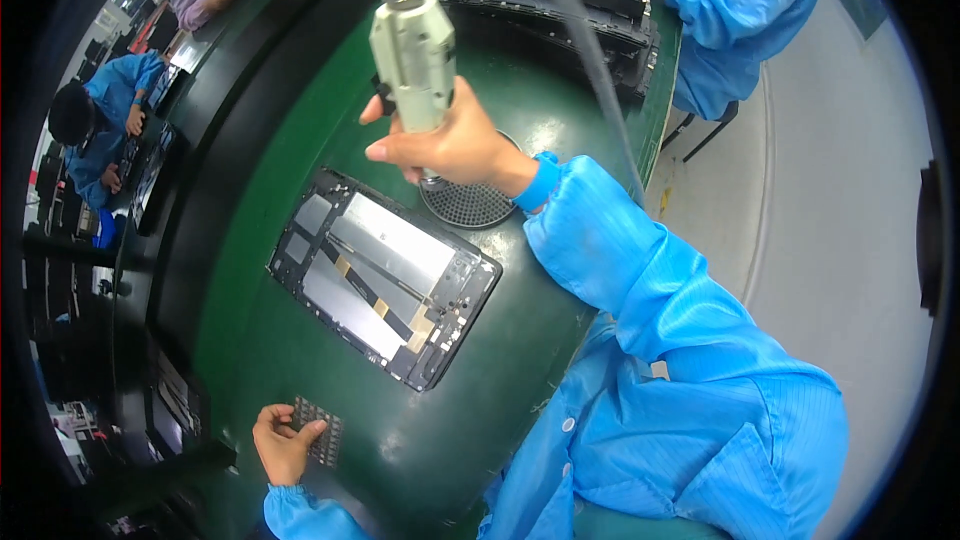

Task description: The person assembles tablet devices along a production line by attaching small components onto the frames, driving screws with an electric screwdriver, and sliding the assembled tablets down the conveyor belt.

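My right hand point(460, 145) is wrapped round a pale electric screwdriver point(414, 65) that stands upright, its cable end at the top. Below this hand lies a round dark tray point(470, 208) with a dotted surface; the tip of the tool is over it, and whether they touch I cannot tell. At the lower left, my left hand point(282, 445) pinches a small grey-brown sheet point(325, 428) marked with rows of little pieces. Between my hands an opened tablet point(385, 275) lies on the green table point(400, 440), showing silver battery panels, a dark flex cable and small circuit parts.
Stacks of similar opened tablets point(580, 25) stand at the far side. A blurred grey cable or strip point(590, 50) hangs down right of the screwdriver. A dark conveyor point(200, 160) runs along the left. Co-workers sit across it, and another person point(745, 20) is at the upper right.
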Demonstrator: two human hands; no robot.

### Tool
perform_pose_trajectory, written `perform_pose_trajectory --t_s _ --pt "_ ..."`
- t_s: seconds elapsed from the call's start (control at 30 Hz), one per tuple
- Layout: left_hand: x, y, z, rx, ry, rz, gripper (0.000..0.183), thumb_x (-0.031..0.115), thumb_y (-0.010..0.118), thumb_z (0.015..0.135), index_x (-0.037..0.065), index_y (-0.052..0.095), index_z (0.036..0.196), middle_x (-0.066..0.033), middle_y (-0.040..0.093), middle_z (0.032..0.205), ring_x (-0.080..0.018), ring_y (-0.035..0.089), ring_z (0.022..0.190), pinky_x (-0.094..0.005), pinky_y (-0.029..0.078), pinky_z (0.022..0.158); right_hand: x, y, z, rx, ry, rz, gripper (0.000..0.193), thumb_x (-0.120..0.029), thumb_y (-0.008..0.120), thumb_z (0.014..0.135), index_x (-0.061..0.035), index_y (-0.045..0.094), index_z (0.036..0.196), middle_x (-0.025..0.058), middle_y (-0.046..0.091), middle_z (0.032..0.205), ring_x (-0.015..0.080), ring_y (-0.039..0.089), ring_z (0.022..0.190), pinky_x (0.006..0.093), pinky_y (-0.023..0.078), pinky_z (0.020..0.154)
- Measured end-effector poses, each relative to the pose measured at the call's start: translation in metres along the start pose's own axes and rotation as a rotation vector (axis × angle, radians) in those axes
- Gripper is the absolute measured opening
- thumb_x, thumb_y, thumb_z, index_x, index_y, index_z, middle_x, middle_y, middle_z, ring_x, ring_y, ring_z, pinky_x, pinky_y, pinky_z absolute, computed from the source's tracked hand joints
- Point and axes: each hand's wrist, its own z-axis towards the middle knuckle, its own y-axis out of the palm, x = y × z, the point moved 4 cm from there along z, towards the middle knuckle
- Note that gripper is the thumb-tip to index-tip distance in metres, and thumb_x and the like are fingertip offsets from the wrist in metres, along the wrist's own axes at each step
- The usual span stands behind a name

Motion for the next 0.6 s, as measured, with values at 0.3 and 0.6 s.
perform_pose_trajectory --t_s 0.3,0.6 --pt "-0.008 -0.009 0.004 -0.118 -0.237 -0.534 0.034 -0.014 0.069 0.062 -0.004 0.055 0.091 -0.007 0.06 0.076 -0.011 0.058 0.065 -0.0217 0.05 0.062 0.024 0.005 0.005 -0.047 0.045 -0.025 0.026 0.0 0.067 0.07 0.0027 0.056 0.093 0.0055 0.057 0.063 0.0101 0.054 0.047 0.024 0.044 0.041" --pt "0.0 0.003 -0.001 0.097 -0.086 -0.256 0.032 -0.012 0.07 0.061 -0.005 0.056 0.088 -0.0062 0.06 0.074 -0.0104 0.055 0.064 -0.0203 0.047 0.061 0.03 0.006 0.004 -0.073 0.027 -0.061 0.027 -0.002 0.069 0.073 0.0017 0.055 0.096 0.0045 0.056 0.06 0.0089 0.052 0.045 0.0233 0.041 0.041"
